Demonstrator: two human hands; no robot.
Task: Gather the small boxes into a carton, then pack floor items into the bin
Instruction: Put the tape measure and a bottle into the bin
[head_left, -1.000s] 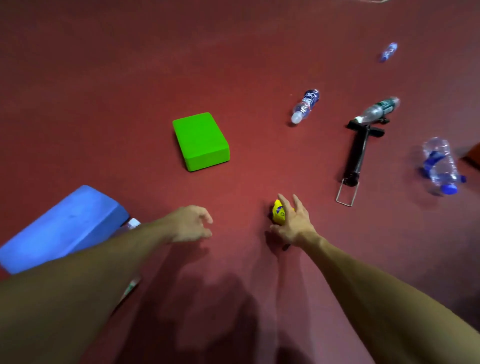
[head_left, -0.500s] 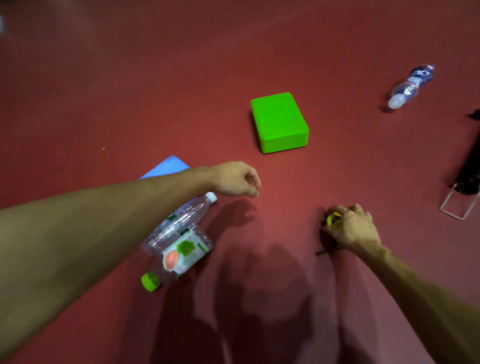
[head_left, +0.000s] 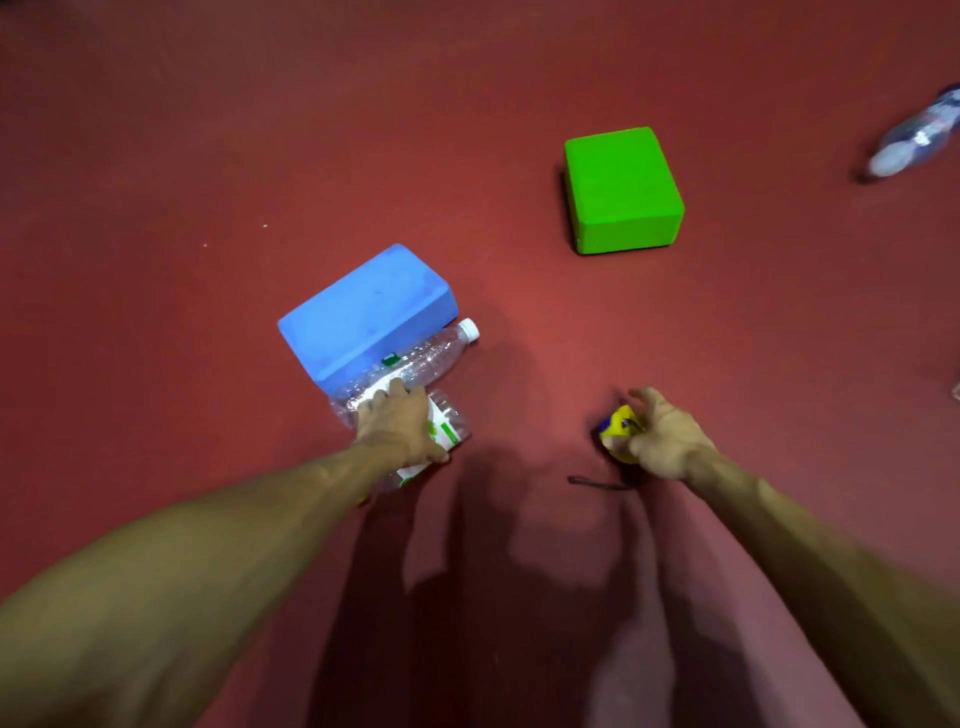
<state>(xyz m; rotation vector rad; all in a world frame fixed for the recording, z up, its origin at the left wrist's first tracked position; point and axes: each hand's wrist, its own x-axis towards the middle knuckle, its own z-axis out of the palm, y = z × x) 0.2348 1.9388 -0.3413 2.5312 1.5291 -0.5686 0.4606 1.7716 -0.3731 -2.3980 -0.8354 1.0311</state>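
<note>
My left hand (head_left: 402, 423) lies over two plastic bottles beside a blue foam block (head_left: 363, 309). Its fingers reach onto the clear bottle with a white cap (head_left: 436, 353). Its thumb curls round the near side of the green-label bottle (head_left: 447, 423), which the palm mostly hides. My right hand (head_left: 662, 436) grips a small yellow object with a blue mark (head_left: 618, 423) just above the red floor. A thin black strap (head_left: 595, 484) trails from it on the floor.
A green foam block (head_left: 621, 189) stands on the red floor (head_left: 208, 156) at the upper right. A blurred blue-label bottle (head_left: 914, 135) lies at the right edge. No carton or bin is in view.
The view swung left, so the blue block and both bottles now sit mid-frame. My left hand dropped from above the floor onto the bottles. My right hand kept hold of the yellow object.
</note>
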